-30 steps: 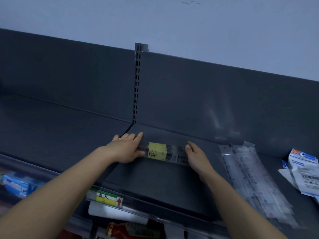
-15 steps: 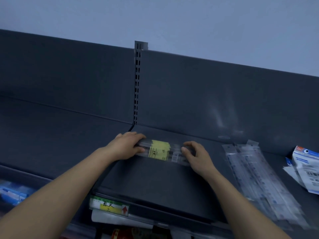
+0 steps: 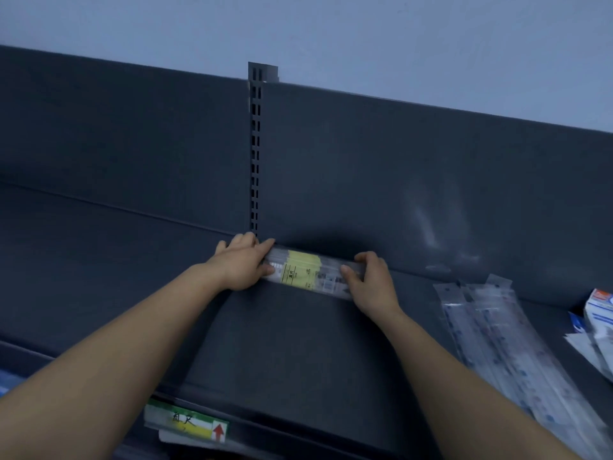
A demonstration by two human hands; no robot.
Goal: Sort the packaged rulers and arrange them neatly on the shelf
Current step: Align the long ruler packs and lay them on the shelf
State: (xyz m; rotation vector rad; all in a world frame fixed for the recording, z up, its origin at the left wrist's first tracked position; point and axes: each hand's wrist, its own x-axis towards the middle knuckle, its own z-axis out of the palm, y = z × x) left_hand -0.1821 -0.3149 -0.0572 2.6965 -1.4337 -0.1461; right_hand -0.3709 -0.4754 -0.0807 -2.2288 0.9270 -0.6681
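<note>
The print on the ruler pack (image 3: 303, 272) is too blurred to read. The left hand (image 3: 243, 268) and the right hand (image 3: 373, 282) grip its ends.

Both bare forearms reach forward and slightly inward, the left from the lower left corner, the right from the lower right. The left hand (image 3: 243, 265) lies knuckles-up, its fingers curled over the left end of a clear plastic packet of rulers with a yellow label (image 3: 305, 272) and its thumb against the near edge. The right hand (image 3: 371, 280) grips the packet's right end, thumb in front and fingers hooked over the far edge. Both wrists are held nearly straight.
</note>
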